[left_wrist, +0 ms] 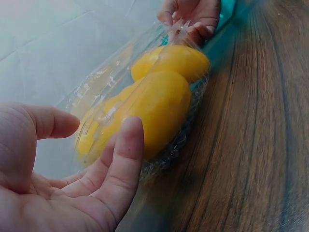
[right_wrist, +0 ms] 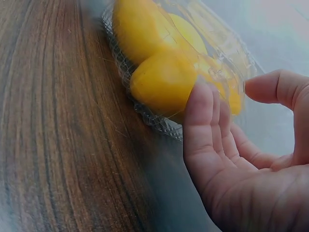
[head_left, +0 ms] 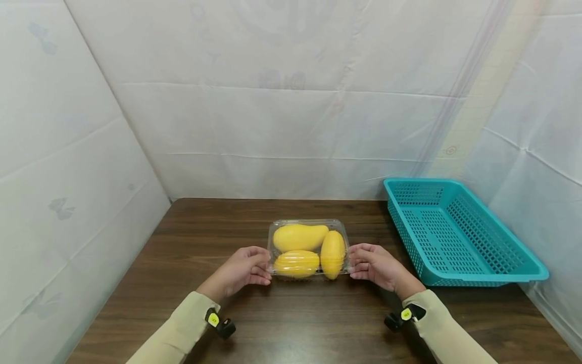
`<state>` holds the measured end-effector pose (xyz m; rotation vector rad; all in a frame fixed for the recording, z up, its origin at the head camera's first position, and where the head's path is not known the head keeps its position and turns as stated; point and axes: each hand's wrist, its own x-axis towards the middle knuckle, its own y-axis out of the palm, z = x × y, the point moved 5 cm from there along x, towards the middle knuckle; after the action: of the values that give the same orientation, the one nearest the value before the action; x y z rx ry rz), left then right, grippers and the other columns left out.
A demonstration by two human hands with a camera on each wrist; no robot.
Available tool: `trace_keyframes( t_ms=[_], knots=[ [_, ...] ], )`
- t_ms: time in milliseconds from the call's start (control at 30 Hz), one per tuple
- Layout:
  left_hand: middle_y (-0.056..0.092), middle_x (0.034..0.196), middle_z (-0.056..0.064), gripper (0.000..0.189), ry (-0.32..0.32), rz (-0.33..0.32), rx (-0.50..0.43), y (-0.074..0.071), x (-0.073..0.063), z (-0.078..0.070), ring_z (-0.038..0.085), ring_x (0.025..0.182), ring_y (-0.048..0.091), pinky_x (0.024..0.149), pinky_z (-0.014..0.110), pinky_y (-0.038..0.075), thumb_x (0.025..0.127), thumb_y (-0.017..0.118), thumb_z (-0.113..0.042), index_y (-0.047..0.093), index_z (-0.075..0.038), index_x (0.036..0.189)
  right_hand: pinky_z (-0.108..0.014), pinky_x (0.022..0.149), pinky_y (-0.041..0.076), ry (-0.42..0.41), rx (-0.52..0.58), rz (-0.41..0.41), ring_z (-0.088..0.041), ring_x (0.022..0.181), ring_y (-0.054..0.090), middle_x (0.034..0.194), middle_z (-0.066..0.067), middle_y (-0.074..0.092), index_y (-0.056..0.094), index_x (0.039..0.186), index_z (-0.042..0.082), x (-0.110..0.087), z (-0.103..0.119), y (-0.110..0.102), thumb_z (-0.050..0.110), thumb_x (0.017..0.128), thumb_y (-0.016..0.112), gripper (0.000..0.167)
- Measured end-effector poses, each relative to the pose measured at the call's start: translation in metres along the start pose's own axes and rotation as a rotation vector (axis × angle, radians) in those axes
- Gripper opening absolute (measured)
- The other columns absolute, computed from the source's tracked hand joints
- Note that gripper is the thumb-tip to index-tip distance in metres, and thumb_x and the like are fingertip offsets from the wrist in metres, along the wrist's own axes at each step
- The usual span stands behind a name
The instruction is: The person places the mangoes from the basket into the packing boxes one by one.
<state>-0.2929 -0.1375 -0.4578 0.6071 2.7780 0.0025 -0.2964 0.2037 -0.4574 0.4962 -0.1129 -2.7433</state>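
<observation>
A clear plastic box with three yellow mangoes inside lies at the middle of the brown table. At its left end my left hand touches the box with the fingertips. My right hand touches the right end in the same way. In the left wrist view the left thumb stands apart from nearly straight fingers, close to the clear wall. Much the same shows in the right wrist view, where the fingers lie against the box side and the thumb is near its top edge.
A turquoise perforated plastic basket stands at the right, beyond the right hand. The wooden table meets white sheeting at the back and on both sides.
</observation>
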Motion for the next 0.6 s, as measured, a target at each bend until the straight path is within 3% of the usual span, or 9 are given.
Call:
trace_keyframes(
  t_ms=[233,600],
  knots=[
    [0.065,0.091,0.008,0.047,0.011,0.003,-0.004,0.0013,-0.0023,-0.0015,0.018,0.078,0.070,0.076,0.032,0.065,0.100,0.055,-0.007,0.037,0.008,0.141,-0.031,0.080,0.065,0.012,0.017,0.000,-0.016,0.080,0.072,0.093,-0.005,0.067,0.047,0.131,0.002,-0.0021,-0.0031,0.0024,0.011,0.097,0.063,0.038],
    [0.071,0.086,0.010,0.061,0.029,0.020,0.008,0.0035,-0.0020,-0.0030,0.019,0.075,0.072,0.073,0.034,0.066,0.097,0.061,-0.003,0.028,0.001,0.148,-0.030,0.077,0.065,-0.001,0.024,0.026,-0.015,0.077,0.072,0.091,-0.006,0.070,0.038,0.135,0.002,-0.0035,-0.0037,0.0053,0.006,0.096,0.063,0.047]
  ],
)
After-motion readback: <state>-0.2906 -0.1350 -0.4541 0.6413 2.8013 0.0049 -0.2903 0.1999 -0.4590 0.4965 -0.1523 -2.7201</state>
